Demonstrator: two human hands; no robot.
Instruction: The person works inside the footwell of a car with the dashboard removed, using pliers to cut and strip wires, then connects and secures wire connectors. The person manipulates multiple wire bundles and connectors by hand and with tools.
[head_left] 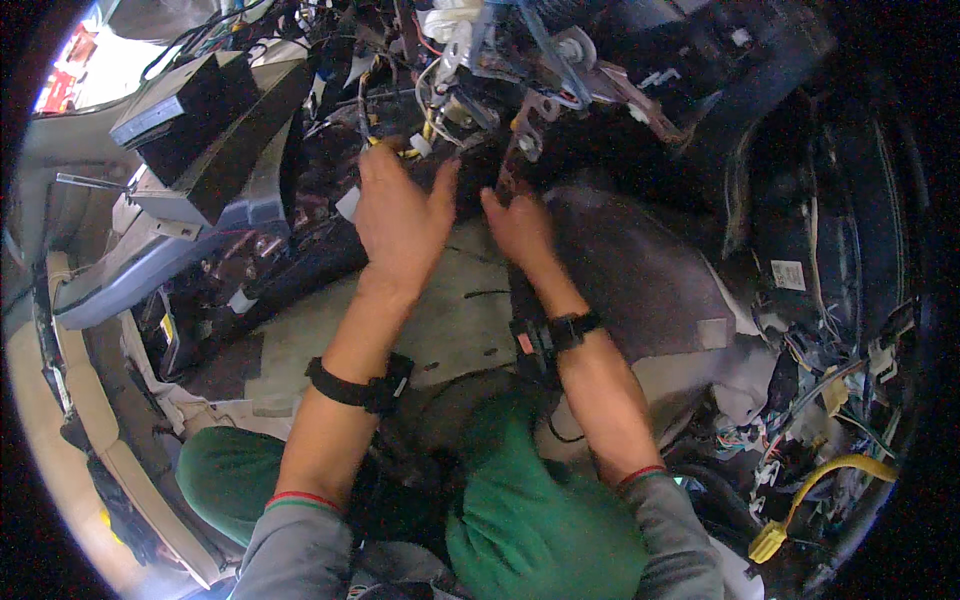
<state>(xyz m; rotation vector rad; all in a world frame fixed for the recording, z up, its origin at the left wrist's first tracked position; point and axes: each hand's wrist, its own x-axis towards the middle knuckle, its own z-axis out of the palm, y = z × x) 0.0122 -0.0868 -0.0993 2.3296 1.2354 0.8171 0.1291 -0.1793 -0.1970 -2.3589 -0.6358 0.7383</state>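
Beneath a stripped vehicle dashboard, my left hand (398, 215) reaches up among loose wiring. Its thumb stands apart from the fingers, and nothing shows between them. The fingertips are beside a dark cable (363, 105) with yellow on its end and a small white connector (421, 145); whether they touch cannot be made out. My right hand (522, 228) is just below a rusty metal bracket (530, 125) with a bolt. Its thumb points upward; the other fingers are partly hidden and blurred, so a grip cannot be confirmed. Both wrists wear black straps.
A dark box-shaped unit (185, 110) and a grey trim panel (150, 255) jut out at left. Metal brackets (640, 105) hang overhead. Beige floor covering (400, 330) lies below. At right are tangled wires and a yellow connector (768, 542). My green-clad knees (540, 500) fill the near side.
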